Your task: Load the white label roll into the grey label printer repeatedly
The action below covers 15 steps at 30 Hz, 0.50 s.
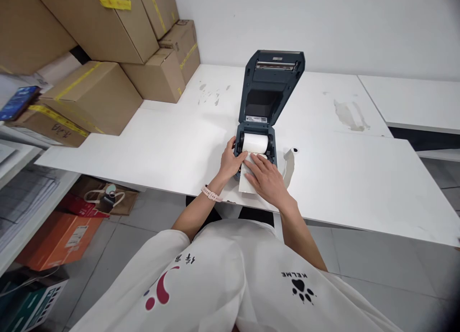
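Note:
A dark blue-grey label printer stands on the white table with its lid swung up. Inside lies a roll of white labels, and its strip runs out over the printer's front toward me. My left hand grips the printer's left side, its thumb reaching across onto the strip. Stretched flat over the strip are the fingers of my right hand, which cover part of the printer's front. Just right of the printer, a small loose roll of paper trails a curled tail.
Cardboard boxes are stacked at the table's left end, with a phone on one of them. A white wall rises behind the table. On the floor at left are an orange box and a paper bag.

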Each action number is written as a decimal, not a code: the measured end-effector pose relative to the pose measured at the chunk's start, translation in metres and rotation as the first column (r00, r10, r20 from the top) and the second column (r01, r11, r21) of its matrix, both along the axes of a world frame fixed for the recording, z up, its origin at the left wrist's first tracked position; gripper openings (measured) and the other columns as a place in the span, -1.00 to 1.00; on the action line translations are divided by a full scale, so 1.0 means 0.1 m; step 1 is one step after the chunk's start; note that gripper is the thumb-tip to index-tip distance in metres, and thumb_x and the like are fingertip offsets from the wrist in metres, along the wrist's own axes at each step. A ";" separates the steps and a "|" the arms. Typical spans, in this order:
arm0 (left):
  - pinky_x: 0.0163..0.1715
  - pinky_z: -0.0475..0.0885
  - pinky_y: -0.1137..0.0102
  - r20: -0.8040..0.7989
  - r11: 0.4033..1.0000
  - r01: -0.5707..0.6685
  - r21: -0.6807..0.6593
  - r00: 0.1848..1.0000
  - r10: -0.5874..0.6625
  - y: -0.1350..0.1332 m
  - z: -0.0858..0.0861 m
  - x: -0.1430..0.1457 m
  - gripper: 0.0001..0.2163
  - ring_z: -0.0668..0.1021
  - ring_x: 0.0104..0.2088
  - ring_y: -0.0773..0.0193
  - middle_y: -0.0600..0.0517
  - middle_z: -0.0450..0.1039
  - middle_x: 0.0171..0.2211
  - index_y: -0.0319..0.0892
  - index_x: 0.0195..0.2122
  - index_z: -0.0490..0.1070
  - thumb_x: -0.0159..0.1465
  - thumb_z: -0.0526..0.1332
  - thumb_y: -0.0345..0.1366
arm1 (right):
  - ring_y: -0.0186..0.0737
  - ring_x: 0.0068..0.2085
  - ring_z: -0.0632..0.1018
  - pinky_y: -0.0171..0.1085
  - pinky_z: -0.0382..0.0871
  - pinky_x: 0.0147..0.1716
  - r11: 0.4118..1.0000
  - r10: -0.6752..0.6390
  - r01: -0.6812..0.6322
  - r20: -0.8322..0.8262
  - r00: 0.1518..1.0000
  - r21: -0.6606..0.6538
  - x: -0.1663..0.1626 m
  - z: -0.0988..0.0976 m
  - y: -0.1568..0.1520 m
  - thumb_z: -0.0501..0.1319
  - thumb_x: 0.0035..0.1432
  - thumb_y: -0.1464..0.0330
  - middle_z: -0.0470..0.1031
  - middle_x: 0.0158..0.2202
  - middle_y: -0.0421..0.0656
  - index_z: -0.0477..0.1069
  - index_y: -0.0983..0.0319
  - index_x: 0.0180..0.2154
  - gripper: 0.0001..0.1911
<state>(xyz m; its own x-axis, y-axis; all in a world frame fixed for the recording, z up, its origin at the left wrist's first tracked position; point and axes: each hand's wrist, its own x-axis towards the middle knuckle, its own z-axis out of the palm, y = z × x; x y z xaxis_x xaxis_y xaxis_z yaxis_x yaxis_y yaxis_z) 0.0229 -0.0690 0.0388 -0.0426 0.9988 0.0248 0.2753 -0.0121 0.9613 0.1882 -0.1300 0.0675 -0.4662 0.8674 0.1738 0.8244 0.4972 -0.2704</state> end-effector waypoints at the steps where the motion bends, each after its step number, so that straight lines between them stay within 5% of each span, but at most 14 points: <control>1: 0.35 0.28 0.21 0.001 1.000 0.000 0.002 1.000 0.000 0.00 0.00 0.00 -0.33 0.25 0.44 0.02 -0.14 0.14 0.45 -0.11 0.41 0.07 0.30 0.24 -0.16 | 0.21 0.42 0.27 0.17 0.37 0.22 1.000 -0.002 0.002 0.000 1.000 -0.005 0.00 0.00 0.00 -0.06 0.49 0.16 0.23 0.43 0.02 0.32 0.22 0.33 -0.46; 7: 0.35 0.28 0.13 0.044 1.000 0.004 0.018 0.999 -0.005 -0.02 0.01 -0.01 -0.29 0.27 0.42 -0.04 -0.17 0.19 0.42 -0.13 0.39 0.11 0.25 0.30 -0.15 | 0.24 0.42 0.25 0.24 0.35 0.21 1.000 0.004 -0.005 -0.057 0.998 -0.013 -0.01 -0.05 -0.02 -0.02 0.47 0.17 0.23 0.43 0.02 0.32 0.17 0.32 -0.49; 11: 0.34 0.29 0.09 0.052 0.999 0.023 0.035 0.998 -0.025 0.02 -0.01 -0.02 -0.27 0.30 0.40 -0.08 -0.17 0.22 0.41 -0.10 0.38 0.12 0.21 0.34 -0.20 | 0.16 0.36 0.38 0.21 0.36 0.24 0.997 0.078 -0.083 -0.284 0.956 -0.007 0.14 0.00 0.08 0.07 0.45 0.14 0.38 0.35 -0.01 0.42 0.12 0.22 -0.56; 13: 0.33 0.29 0.05 0.039 0.999 0.046 0.030 0.998 -0.047 0.05 -0.03 -0.04 -0.26 0.30 0.40 -0.11 -0.16 0.20 0.42 -0.07 0.40 0.10 0.21 0.34 -0.21 | 0.07 0.29 0.47 0.16 0.38 0.25 0.997 0.043 -0.010 -0.481 0.876 0.071 0.28 0.10 0.32 0.10 0.43 0.07 0.48 0.26 -0.06 0.45 0.07 0.17 -0.58; 15: 0.32 0.31 0.03 0.010 0.997 0.074 0.012 0.997 -0.074 0.07 -0.03 -0.05 -0.24 0.28 0.41 -0.14 -0.16 0.15 0.44 -0.03 0.42 0.06 0.23 0.33 -0.19 | 0.04 0.30 0.45 0.17 0.35 0.27 0.967 -0.059 0.203 -0.649 0.758 0.150 0.45 0.26 0.72 0.07 0.41 -0.04 0.45 0.27 -0.07 0.35 0.05 0.24 -0.48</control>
